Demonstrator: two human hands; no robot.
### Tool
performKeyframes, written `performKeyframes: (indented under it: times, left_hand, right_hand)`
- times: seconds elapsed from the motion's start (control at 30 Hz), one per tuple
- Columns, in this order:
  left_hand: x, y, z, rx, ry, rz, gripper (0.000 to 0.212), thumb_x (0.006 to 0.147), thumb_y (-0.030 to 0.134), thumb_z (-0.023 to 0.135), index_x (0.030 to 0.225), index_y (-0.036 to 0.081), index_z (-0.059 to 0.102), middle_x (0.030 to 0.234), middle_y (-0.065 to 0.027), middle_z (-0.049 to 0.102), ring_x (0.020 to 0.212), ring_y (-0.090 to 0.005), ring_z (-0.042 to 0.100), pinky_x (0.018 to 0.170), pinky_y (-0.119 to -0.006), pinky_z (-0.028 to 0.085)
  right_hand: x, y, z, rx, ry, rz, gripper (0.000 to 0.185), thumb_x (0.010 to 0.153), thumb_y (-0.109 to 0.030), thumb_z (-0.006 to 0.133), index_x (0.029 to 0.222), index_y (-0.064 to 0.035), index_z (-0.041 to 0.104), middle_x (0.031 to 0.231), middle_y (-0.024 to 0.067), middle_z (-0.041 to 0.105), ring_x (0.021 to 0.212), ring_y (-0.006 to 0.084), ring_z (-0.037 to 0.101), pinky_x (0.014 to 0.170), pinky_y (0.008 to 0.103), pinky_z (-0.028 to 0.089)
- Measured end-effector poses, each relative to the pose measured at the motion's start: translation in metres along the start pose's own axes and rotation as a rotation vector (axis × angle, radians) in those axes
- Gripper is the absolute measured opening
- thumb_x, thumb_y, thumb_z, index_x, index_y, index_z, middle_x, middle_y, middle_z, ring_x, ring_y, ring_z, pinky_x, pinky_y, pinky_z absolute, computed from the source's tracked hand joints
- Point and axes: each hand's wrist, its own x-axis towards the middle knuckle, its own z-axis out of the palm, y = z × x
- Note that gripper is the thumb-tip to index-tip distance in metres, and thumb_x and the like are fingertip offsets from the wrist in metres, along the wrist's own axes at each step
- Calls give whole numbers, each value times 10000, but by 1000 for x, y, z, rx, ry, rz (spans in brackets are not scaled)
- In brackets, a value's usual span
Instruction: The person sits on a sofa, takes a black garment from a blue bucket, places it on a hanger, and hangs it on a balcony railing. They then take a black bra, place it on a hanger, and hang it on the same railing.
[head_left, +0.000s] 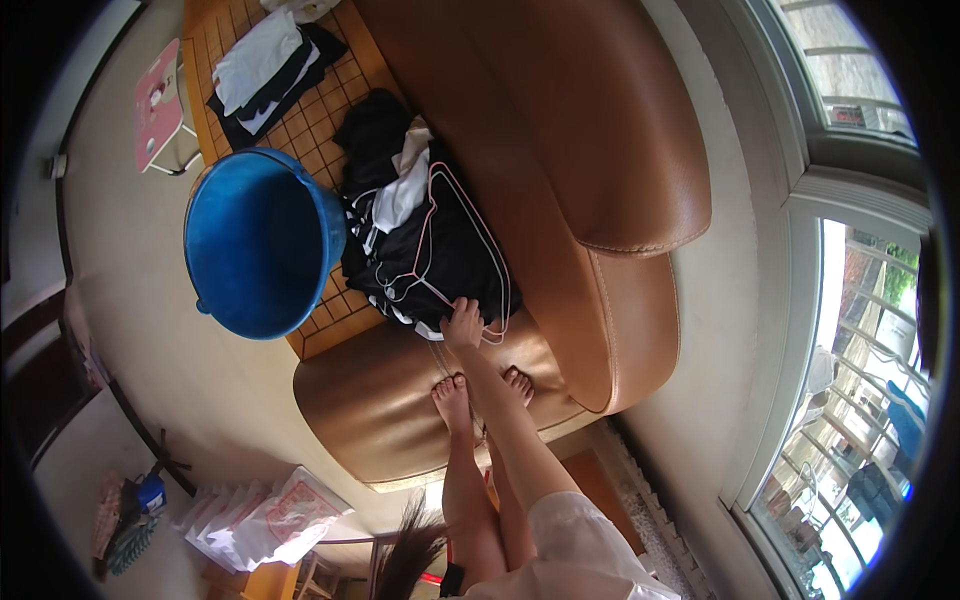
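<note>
My right hand (463, 324) has its fingers curled on the near end of pink and white clothes hangers (481, 234). Beneath the hangers lies a heap of black clothes (469, 262), with a white garment (405, 191) on its far left part. This heap rests on a brown padded seat and its wooden grid surface (334, 307). Left of it stands a large blue bucket (259, 244), its visible inside dark towards the bottom. Beyond the bucket is a stack of folded white and black clothes (259, 67). My left hand is out of view.
A brown leather backrest (630, 150) rises on the right, near a barred window (847, 390). My bare feet (452, 397) are at the seat's near end (375, 405). A pink folding stool (159, 109) stands far left; white printed plastic bags (270, 517) are at lower left.
</note>
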Motion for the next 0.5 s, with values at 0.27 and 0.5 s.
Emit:
performKeyframes:
  times: [0.27, 0.5]
  left_hand:
    - [-18, -18, -15, -14, -64, 71, 117, 815, 95, 414, 888, 61, 499, 918, -111, 494, 883, -260, 489, 800, -403, 384]
    - [-38, -36, -89, -90, -178, 115, 116, 803, 70, 422, 890, 56, 497, 927, -120, 485, 886, -267, 484, 798, -404, 385]
  right_hand:
    - [14, 7, 19, -296, 125, -206, 213, 768, -132, 457, 977, -93, 474, 837, 44, 539, 828, 200, 511, 700, 302, 392]
    - [-27, -13, -47, 161, -172, -489, 157, 771, -84, 463, 920, -109, 507, 882, 131, 515, 735, 342, 560, 588, 450, 454]
